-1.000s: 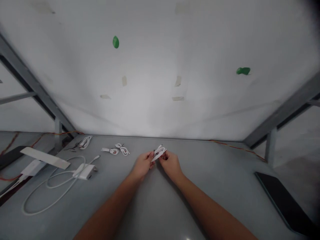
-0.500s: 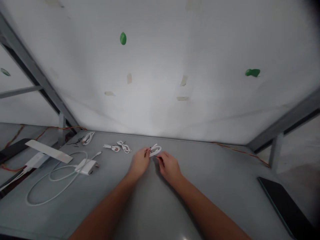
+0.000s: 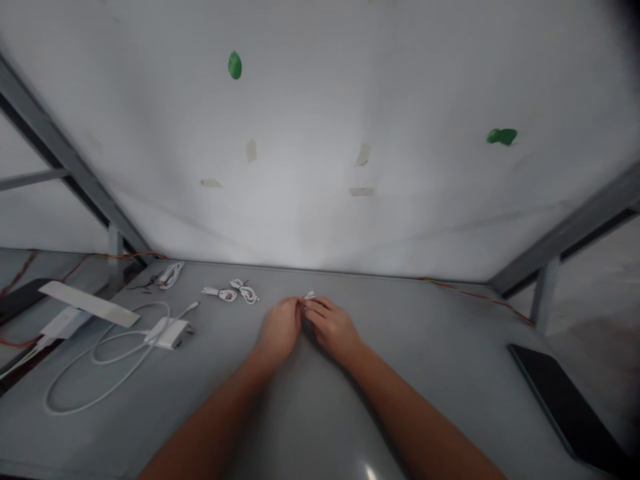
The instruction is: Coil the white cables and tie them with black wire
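My left hand [image 3: 281, 327] and my right hand [image 3: 334, 330] meet above the middle of the grey table [image 3: 310, 413]. Between their fingertips is a coiled white cable [image 3: 310, 295], mostly covered by the fingers. Both hands are closed on it. To their left lie two small bundled white cables [image 3: 220, 293], close together on the table. Another white cable bundle [image 3: 171, 275] rests farther left, with loose black ties [image 3: 145, 285] beside it.
A white charger [image 3: 167, 332] with a long looped cable [image 3: 83, 408] lies at left, near a white strip [image 3: 90, 303] and a power strip [image 3: 65, 321]. A dark phone-like slab [image 3: 565, 407] is at right. Behind stands a white wall [image 3: 310, 233] between metal frames.
My right hand has come in against my left, and its fingers now cover most of the coil that showed before. The view has shifted slightly.
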Demonstrator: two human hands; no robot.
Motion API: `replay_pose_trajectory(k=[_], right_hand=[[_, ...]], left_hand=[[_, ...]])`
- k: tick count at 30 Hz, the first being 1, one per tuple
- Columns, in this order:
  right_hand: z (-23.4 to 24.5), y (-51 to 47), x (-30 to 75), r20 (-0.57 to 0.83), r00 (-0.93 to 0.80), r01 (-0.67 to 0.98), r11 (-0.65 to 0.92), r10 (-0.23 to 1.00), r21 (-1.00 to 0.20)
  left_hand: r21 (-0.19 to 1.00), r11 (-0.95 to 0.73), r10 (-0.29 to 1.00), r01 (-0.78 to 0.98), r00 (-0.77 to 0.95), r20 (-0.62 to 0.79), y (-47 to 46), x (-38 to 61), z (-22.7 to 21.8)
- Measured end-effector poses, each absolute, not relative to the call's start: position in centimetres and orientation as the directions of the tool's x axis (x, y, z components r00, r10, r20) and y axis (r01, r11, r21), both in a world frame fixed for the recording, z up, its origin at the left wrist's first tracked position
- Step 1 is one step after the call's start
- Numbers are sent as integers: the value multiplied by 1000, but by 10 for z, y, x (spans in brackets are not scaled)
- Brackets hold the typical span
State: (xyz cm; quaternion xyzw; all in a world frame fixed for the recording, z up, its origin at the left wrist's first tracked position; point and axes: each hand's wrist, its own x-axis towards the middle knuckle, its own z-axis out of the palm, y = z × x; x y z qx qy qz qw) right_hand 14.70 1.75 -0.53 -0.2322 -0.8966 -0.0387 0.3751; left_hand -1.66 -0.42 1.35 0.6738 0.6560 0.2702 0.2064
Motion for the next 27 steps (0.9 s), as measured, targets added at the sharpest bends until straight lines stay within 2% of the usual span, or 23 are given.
replay_pose_trajectory(k=[10, 15, 18, 24, 27], right_hand=[[-10, 18, 146, 666, -575, 507, 846, 475, -165], [-13, 20, 145, 692, -452, 541, 789, 564, -290], [-14, 20, 142, 728, -372, 525, 777, 575, -346], [-20, 24, 141, 754, -314, 516, 771, 577, -374], [-21, 27, 144, 728, -338, 523, 762, 597, -382]], left_hand=[[634, -97, 988, 767, 0, 152, -7, -14, 16], [717, -102, 989, 689, -8, 148, -5, -10, 21], [714, -114, 988, 691, 4, 154, -5, -7, 20], [801, -161, 981, 577, 5, 193, -7, -6, 17], [877, -108, 991, 469, -20, 132, -6, -5, 18]])
